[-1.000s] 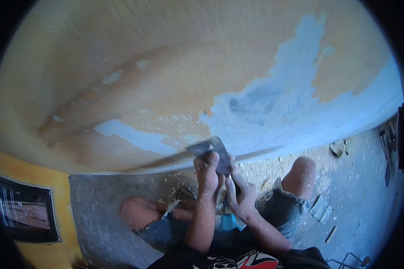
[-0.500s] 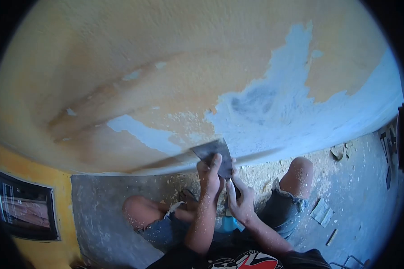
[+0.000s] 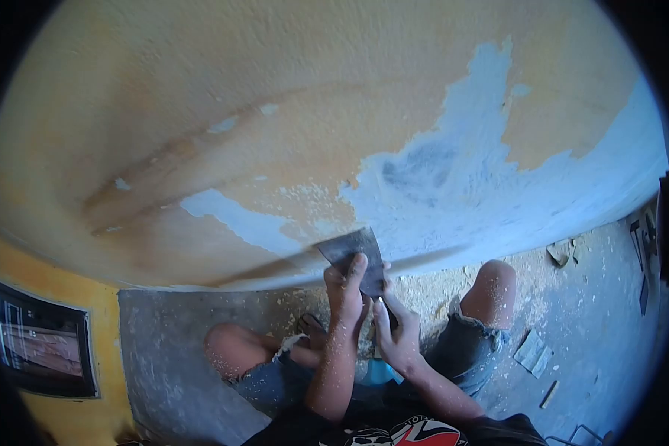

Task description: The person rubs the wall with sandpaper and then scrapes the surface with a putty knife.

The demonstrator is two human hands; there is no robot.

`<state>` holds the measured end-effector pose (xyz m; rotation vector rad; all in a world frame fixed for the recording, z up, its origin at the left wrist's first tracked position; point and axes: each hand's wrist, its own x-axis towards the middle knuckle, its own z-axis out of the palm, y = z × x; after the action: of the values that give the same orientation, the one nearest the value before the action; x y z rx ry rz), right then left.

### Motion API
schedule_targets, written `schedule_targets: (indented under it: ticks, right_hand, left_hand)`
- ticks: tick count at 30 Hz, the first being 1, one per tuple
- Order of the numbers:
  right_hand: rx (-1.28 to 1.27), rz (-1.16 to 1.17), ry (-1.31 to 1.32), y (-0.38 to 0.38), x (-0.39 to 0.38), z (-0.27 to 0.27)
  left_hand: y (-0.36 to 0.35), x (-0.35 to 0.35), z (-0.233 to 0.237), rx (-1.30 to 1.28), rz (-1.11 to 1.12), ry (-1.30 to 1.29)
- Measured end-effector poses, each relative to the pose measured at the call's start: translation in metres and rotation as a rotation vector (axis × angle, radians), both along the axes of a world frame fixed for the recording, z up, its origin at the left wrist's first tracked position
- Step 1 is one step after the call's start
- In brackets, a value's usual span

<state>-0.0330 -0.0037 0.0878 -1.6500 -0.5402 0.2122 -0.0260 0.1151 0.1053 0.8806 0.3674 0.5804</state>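
A paint scraper [image 3: 354,256] with a wide dark metal blade is held in both hands, its broad edge tilted up toward the wall [image 3: 290,156]. My left hand [image 3: 346,290] is closed on the blade, thumb lying flat on its face. Lower down, my right hand [image 3: 400,334] grips it around the handle end, which the fingers mostly hide. The blade's edge overlaps the wall near a patch of roughened, partly stripped yellow paint [image 3: 308,204]. To the right, a large bare whitish-blue area [image 3: 453,178] shows where paint is gone.
Paint flakes [image 3: 424,293] litter the floor along the wall's foot, between my bent knees. A folded paper sheet [image 3: 533,353] and a small stick [image 3: 549,394] lie to the right. A light-blue object [image 3: 381,372] sits below my hands. A dark-framed glass panel [image 3: 41,342] is at the left.
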Motion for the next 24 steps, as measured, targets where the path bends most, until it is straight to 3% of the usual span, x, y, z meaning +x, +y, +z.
schedule_targets:
  ticks: [3, 6, 8, 24]
  right_hand:
    - [-0.143, 0.081, 0.108, -0.006, 0.005, 0.013]
    - [-0.024, -0.016, 0.003, 0.003, 0.003, 0.019]
    - [-0.019, -0.025, -0.057, 0.003, 0.008, 0.012]
    - [-0.047, 0.041, 0.062, -0.002, 0.004, 0.022]
  left_hand:
    - [-0.002, -0.001, -0.002, -0.055, 0.014, 0.053]
    - [-0.003, 0.005, -0.011, -0.074, 0.012, -0.045]
    - [-0.002, 0.011, 0.008, -0.044, 0.010, -0.035]
    - [-0.003, 0.005, 0.025, 0.038, -0.007, 0.066]
